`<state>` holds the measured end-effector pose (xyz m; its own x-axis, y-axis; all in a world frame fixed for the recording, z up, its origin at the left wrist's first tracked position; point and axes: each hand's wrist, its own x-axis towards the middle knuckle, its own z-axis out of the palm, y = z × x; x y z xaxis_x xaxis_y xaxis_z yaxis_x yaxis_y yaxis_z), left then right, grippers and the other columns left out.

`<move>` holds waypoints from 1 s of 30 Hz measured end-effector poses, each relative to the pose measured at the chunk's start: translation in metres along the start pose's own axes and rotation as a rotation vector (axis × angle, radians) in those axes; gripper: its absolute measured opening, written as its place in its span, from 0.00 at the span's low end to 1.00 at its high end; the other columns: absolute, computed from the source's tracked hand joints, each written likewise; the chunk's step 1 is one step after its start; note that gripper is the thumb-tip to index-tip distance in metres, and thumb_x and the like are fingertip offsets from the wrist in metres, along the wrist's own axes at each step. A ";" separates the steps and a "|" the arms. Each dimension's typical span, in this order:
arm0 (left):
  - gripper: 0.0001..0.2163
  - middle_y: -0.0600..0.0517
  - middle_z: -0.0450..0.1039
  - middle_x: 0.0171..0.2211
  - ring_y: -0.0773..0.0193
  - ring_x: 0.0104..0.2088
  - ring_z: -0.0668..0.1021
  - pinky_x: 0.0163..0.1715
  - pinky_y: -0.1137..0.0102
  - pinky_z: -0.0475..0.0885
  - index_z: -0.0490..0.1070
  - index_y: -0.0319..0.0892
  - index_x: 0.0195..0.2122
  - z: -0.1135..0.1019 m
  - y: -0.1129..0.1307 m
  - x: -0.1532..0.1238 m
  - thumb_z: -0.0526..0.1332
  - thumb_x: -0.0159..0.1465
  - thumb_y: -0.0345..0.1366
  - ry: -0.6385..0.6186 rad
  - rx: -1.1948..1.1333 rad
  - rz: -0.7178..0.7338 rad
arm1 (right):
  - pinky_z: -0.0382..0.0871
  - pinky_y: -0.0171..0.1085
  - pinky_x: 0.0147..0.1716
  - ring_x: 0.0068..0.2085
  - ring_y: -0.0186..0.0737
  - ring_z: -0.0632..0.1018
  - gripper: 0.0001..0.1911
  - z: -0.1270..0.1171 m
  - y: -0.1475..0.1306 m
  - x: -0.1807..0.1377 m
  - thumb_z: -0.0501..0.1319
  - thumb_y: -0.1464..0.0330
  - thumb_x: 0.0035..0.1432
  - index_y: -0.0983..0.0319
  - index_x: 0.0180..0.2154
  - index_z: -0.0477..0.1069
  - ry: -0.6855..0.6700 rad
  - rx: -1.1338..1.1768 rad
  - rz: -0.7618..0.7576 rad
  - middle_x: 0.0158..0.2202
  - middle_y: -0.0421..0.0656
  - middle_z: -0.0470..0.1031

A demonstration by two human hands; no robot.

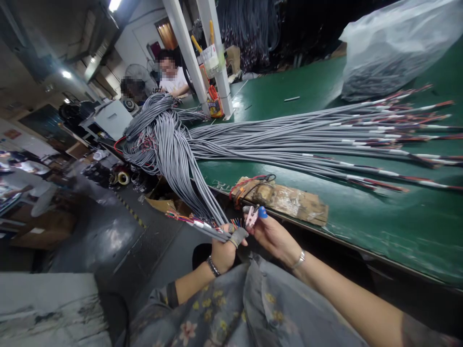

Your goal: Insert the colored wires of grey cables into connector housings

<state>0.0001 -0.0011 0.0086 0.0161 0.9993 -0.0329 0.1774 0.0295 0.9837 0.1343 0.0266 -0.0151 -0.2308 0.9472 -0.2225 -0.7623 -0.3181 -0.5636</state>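
My left hand [224,253] is closed round several grey cables [213,233], with grey covers on some of its fingers. Fine coloured wire ends [238,222] fan out above that grip, and red, orange and white stripped ends stick out to its left. Close beside them, my right hand [273,237] pinches a small pale pink piece [252,218] with a notched, clip-like outline; its exact kind is unclear. A blue cover [262,212] sits on a digit of that hand. From the left hand, the cables run up to a large grey cable bundle [170,130].
Long grey cables with stripped ends [282,137] lie across the green table [390,217]. A worn wooden block [296,200] with wires sits at the near edge. Beyond are a white post [219,62], a plastic bag [394,53] and a seated person [177,79].
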 end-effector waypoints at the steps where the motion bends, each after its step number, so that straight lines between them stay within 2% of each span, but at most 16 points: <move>1: 0.16 0.52 0.72 0.18 0.65 0.24 0.74 0.32 0.69 0.69 0.70 0.42 0.19 0.000 0.002 0.000 0.62 0.58 0.47 -0.010 0.007 0.003 | 0.69 0.39 0.35 0.29 0.37 0.71 0.20 0.000 0.000 0.000 0.71 0.51 0.42 0.59 0.32 0.78 0.010 0.004 -0.004 0.30 0.41 0.77; 6: 0.17 0.52 0.72 0.18 0.65 0.24 0.73 0.31 0.69 0.68 0.70 0.42 0.19 -0.002 0.006 -0.002 0.61 0.59 0.47 -0.031 0.054 0.035 | 0.68 0.37 0.31 0.31 0.38 0.73 0.19 -0.004 0.003 0.000 0.69 0.49 0.45 0.57 0.31 0.76 0.029 0.016 0.008 0.29 0.40 0.77; 10: 0.16 0.52 0.72 0.19 0.64 0.24 0.74 0.32 0.68 0.69 0.71 0.42 0.20 -0.008 0.004 -0.004 0.61 0.60 0.46 -0.037 0.068 0.066 | 0.68 0.36 0.29 0.29 0.37 0.73 0.22 -0.014 0.004 -0.009 0.65 0.46 0.48 0.57 0.31 0.76 -0.048 0.009 0.078 0.29 0.42 0.75; 13: 0.16 0.52 0.73 0.19 0.63 0.25 0.74 0.32 0.67 0.68 0.72 0.42 0.19 -0.012 0.004 -0.006 0.61 0.60 0.46 -0.029 0.085 0.086 | 0.66 0.35 0.27 0.26 0.35 0.71 0.22 -0.020 0.004 -0.019 0.69 0.49 0.45 0.60 0.32 0.76 -0.149 -0.078 0.113 0.28 0.42 0.74; 16: 0.17 0.51 0.73 0.19 0.63 0.23 0.74 0.30 0.67 0.68 0.72 0.42 0.19 -0.013 0.007 -0.008 0.62 0.59 0.48 -0.015 0.079 0.069 | 0.61 0.34 0.24 0.23 0.32 0.68 0.21 -0.016 0.004 -0.026 0.73 0.53 0.39 0.61 0.30 0.75 -0.207 -0.221 0.085 0.24 0.39 0.72; 20: 0.19 0.50 0.75 0.20 0.63 0.24 0.75 0.31 0.67 0.69 0.72 0.42 0.18 -0.014 0.009 -0.009 0.62 0.58 0.50 -0.027 0.047 0.069 | 0.57 0.34 0.23 0.21 0.30 0.64 0.18 -0.007 0.003 -0.027 0.73 0.56 0.41 0.61 0.25 0.72 -0.161 -0.371 0.024 0.20 0.35 0.68; 25: 0.18 0.50 0.77 0.23 0.63 0.27 0.76 0.34 0.68 0.69 0.75 0.41 0.21 -0.020 0.000 -0.008 0.61 0.61 0.49 -0.062 0.046 0.092 | 0.56 0.34 0.23 0.21 0.29 0.62 0.18 -0.004 0.005 -0.026 0.72 0.57 0.42 0.61 0.22 0.69 -0.094 -0.317 0.027 0.19 0.34 0.66; 30: 0.19 0.50 0.75 0.21 0.64 0.25 0.74 0.31 0.69 0.69 0.73 0.40 0.21 -0.019 -0.002 -0.007 0.61 0.60 0.50 -0.047 0.012 0.069 | 0.56 0.34 0.23 0.22 0.31 0.63 0.22 0.000 0.000 -0.028 0.73 0.53 0.36 0.61 0.28 0.72 -0.145 -0.404 0.048 0.20 0.34 0.67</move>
<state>-0.0189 -0.0077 0.0097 0.0745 0.9969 0.0269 0.1865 -0.0404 0.9816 0.1406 -0.0001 -0.0092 -0.3650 0.9174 -0.1585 -0.4570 -0.3249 -0.8280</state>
